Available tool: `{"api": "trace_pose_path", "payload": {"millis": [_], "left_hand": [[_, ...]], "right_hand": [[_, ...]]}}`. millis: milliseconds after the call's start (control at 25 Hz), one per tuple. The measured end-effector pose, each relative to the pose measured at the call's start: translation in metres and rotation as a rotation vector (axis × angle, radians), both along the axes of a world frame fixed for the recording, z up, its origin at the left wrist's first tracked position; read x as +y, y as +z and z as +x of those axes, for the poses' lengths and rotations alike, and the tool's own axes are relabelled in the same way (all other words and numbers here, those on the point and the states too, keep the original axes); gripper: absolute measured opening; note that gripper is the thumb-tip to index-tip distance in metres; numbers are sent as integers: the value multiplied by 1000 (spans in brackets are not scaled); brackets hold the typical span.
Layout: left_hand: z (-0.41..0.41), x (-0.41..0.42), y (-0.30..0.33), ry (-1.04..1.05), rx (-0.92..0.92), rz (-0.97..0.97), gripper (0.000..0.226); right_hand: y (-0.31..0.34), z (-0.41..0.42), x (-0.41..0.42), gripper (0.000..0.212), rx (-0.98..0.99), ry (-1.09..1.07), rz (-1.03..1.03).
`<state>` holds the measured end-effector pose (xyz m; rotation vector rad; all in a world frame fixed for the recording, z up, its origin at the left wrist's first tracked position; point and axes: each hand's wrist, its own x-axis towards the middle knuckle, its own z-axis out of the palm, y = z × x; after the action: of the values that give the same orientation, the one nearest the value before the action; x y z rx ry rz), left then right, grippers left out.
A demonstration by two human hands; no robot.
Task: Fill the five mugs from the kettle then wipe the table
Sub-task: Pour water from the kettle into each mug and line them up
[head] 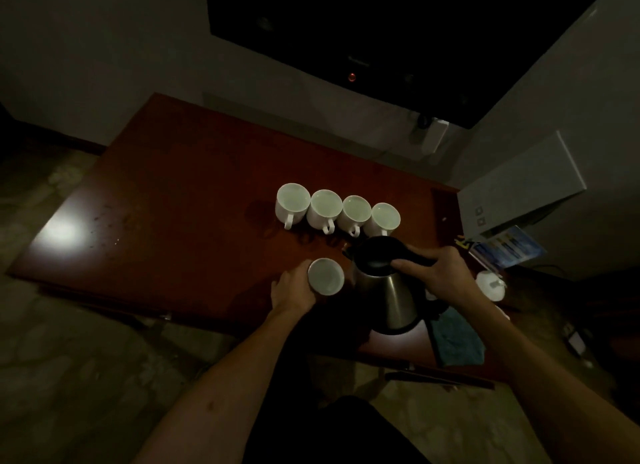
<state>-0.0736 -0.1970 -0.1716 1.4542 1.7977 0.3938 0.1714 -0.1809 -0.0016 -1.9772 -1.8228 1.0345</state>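
**Five white mugs and a steel kettle on a dim red-brown tabletop**

While the room is dark, five glossy white mugs can be counted on the smooth, reddish wooden tabletop (173, 186). Four are lined up side by side, touching or nearly so: the first mug (292, 200), second mug (325, 208), third mug (355, 212) and fourth mug (385, 218), handles turned toward the person where seen. Pale liquid seems to be held in each, though the level cannot be judged. The fifth mug (326, 276) stands apart, nearer the front edge, and is grasped around its side by the left hand (294, 289). Just beside it, a tapered brushed-steel kettle (391, 290) with a black lid is gripped by its black handle in the right hand (440, 273); its spout points toward the mugs. A teal, nubby cloth (457, 339) lies at the tabletop's right front edge.
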Motion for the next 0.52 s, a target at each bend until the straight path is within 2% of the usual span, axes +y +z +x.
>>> {"api": "trace_pose_path", "payload": {"millis": [320, 360, 440, 520], "left_hand": [[6, -3, 11, -16, 13, -4, 99], [8, -3, 12, -17, 23, -1, 101], [10, -3, 13, -11, 38, 12, 101], [14, -3, 14, 7, 65, 24, 96]], "right_hand": [[-59, 12, -36, 38, 300, -484, 284], [-67, 14, -41, 40, 320, -544, 300], [-85, 16, -57, 29, 371, -628, 319], [-95, 15, -69, 35, 401, -638, 308]]}}
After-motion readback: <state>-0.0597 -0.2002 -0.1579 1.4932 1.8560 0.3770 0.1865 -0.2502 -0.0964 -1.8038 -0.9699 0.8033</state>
